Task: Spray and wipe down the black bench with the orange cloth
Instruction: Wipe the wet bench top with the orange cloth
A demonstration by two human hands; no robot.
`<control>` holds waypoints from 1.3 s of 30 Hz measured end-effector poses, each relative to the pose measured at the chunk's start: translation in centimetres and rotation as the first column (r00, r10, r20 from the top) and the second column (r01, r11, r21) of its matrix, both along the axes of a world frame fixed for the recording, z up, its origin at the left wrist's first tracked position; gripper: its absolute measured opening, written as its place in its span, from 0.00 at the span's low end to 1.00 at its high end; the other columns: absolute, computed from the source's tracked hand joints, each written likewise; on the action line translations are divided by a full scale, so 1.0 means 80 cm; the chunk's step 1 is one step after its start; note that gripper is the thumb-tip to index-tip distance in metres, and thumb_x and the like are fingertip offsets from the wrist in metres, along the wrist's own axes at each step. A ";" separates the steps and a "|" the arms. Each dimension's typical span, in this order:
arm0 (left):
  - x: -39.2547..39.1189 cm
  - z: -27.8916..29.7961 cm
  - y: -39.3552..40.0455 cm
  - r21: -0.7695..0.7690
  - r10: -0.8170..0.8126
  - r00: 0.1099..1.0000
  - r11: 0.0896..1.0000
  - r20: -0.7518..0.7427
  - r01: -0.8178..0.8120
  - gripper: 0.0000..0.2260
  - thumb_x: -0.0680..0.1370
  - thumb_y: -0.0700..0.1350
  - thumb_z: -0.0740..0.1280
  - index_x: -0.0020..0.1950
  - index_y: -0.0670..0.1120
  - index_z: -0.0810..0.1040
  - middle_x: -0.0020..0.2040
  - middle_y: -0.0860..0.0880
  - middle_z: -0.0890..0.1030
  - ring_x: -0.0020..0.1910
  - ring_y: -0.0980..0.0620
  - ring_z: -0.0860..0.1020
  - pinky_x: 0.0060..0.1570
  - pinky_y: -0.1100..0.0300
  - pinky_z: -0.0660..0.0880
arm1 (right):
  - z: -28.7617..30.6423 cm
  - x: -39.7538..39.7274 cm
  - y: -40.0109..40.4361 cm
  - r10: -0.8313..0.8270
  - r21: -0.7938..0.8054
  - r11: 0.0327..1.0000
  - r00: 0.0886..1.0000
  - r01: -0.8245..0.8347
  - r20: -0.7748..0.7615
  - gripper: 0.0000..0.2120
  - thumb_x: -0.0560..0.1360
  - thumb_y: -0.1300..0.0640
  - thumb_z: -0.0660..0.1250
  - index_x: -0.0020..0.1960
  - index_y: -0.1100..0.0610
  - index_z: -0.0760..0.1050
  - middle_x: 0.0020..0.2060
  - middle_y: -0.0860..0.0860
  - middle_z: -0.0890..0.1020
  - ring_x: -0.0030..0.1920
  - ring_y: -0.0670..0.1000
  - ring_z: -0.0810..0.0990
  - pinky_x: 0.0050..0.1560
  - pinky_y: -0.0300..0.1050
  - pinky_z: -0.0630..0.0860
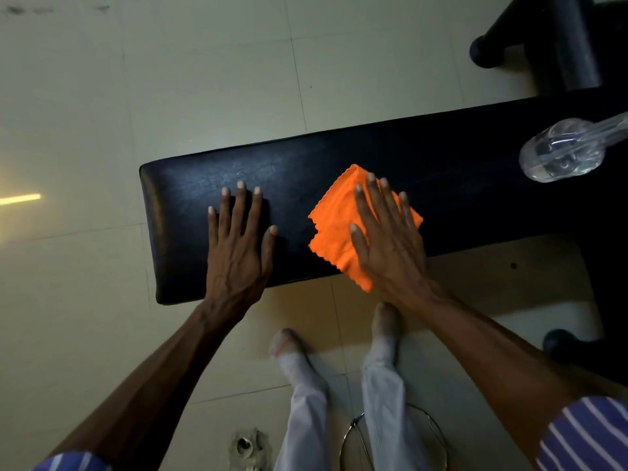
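Orange cloth (343, 226) under right hand (390, 246) (flat).

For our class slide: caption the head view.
Right hand presses orange cloth on black bench; left hand rests flat.

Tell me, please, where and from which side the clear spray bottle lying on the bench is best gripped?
Grip the clear spray bottle round its wide body, from above: it lies on its side on the black bench, body toward the person, its narrow neck running off frame.

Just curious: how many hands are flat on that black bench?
2. The left hand rests bare on the bench; the right hand presses the orange cloth beside it.
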State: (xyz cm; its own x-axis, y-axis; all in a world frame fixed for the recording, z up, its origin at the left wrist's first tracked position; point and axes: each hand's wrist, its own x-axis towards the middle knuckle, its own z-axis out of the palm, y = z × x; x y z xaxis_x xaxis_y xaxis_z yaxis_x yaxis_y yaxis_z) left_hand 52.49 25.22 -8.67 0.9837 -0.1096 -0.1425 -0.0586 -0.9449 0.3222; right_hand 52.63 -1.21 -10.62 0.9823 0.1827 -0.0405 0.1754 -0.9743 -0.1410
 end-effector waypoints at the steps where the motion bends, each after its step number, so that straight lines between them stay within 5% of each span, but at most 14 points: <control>1: 0.002 0.001 -0.002 0.004 -0.003 1.000 1.000 -0.006 0.003 0.28 0.86 0.56 0.47 0.85 0.46 0.51 0.86 0.45 0.47 0.85 0.45 0.42 0.83 0.42 0.43 | 0.003 0.001 0.009 -0.059 0.019 0.998 0.998 0.059 -0.008 0.31 0.88 0.45 0.51 0.86 0.58 0.52 0.87 0.57 0.52 0.87 0.58 0.50 0.86 0.62 0.47; 9: 0.004 -0.003 -0.013 0.019 -0.043 0.999 0.999 -0.017 0.043 0.28 0.86 0.56 0.48 0.85 0.46 0.52 0.86 0.45 0.48 0.85 0.44 0.43 0.83 0.42 0.44 | 0.002 0.023 0.079 -0.237 0.089 0.968 0.971 0.237 -0.004 0.32 0.87 0.39 0.51 0.86 0.51 0.54 0.87 0.57 0.52 0.87 0.62 0.48 0.84 0.68 0.44; 17: 0.007 -0.001 -0.040 0.017 -0.064 0.997 0.998 -0.036 0.064 0.28 0.86 0.55 0.49 0.85 0.45 0.53 0.86 0.44 0.50 0.85 0.43 0.45 0.82 0.40 0.47 | -0.004 -0.006 0.005 0.207 0.029 0.978 0.978 -0.208 0.033 0.28 0.89 0.47 0.53 0.86 0.53 0.56 0.86 0.57 0.55 0.87 0.59 0.52 0.85 0.62 0.51; 19: 0.012 0.001 -0.053 0.012 -0.094 0.995 0.995 -0.026 0.094 0.28 0.86 0.56 0.48 0.85 0.46 0.52 0.86 0.44 0.48 0.85 0.45 0.44 0.83 0.41 0.46 | -0.001 0.005 -0.037 0.123 0.026 0.992 0.990 -0.125 0.069 0.28 0.88 0.48 0.55 0.86 0.55 0.57 0.86 0.57 0.57 0.86 0.60 0.54 0.86 0.61 0.53; 23: 0.026 -0.004 -0.084 -0.010 -0.156 0.987 0.988 -0.025 0.156 0.29 0.86 0.56 0.48 0.85 0.46 0.51 0.86 0.45 0.47 0.85 0.45 0.42 0.83 0.42 0.44 | 0.005 0.028 -0.074 -0.333 0.089 0.941 0.939 0.325 0.090 0.28 0.89 0.49 0.55 0.85 0.58 0.58 0.85 0.59 0.57 0.86 0.61 0.54 0.86 0.62 0.51; 29: 0.036 0.000 -0.138 -0.045 -0.205 0.979 0.978 -0.020 0.204 0.28 0.86 0.55 0.49 0.85 0.45 0.53 0.86 0.44 0.48 0.85 0.44 0.44 0.83 0.41 0.46 | 0.002 -0.010 -0.125 0.044 0.015 0.999 0.996 -0.046 0.081 0.28 0.88 0.50 0.54 0.85 0.57 0.59 0.85 0.58 0.59 0.86 0.59 0.56 0.85 0.62 0.56; 33: 0.048 0.001 -0.174 -0.057 -0.271 0.962 0.961 -0.023 0.269 0.29 0.86 0.56 0.48 0.85 0.46 0.50 0.86 0.45 0.45 0.85 0.45 0.41 0.83 0.42 0.43 | 0.011 0.012 -0.184 -0.381 0.108 0.922 0.921 0.372 0.083 0.28 0.88 0.51 0.55 0.85 0.59 0.57 0.85 0.60 0.57 0.86 0.61 0.53 0.85 0.63 0.54; 39: 0.063 0.009 -0.217 -0.040 -0.291 0.956 0.956 -0.042 0.290 0.29 0.86 0.56 0.48 0.85 0.45 0.52 0.86 0.44 0.47 0.85 0.44 0.42 0.83 0.42 0.44 | -0.001 -0.022 -0.220 0.039 -0.003 0.999 0.998 -0.039 0.054 0.28 0.89 0.49 0.50 0.86 0.57 0.55 0.86 0.57 0.55 0.87 0.58 0.51 0.86 0.60 0.52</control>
State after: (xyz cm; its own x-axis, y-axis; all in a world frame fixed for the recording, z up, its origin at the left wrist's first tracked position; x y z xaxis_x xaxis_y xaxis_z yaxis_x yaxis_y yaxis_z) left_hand 57.54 7.84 -7.95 0.9009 -0.3953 -0.1793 -0.3131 -0.8779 0.3623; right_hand 50.83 -18.84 -10.71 0.9753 0.2207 0.0122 0.2205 -0.9669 -0.1285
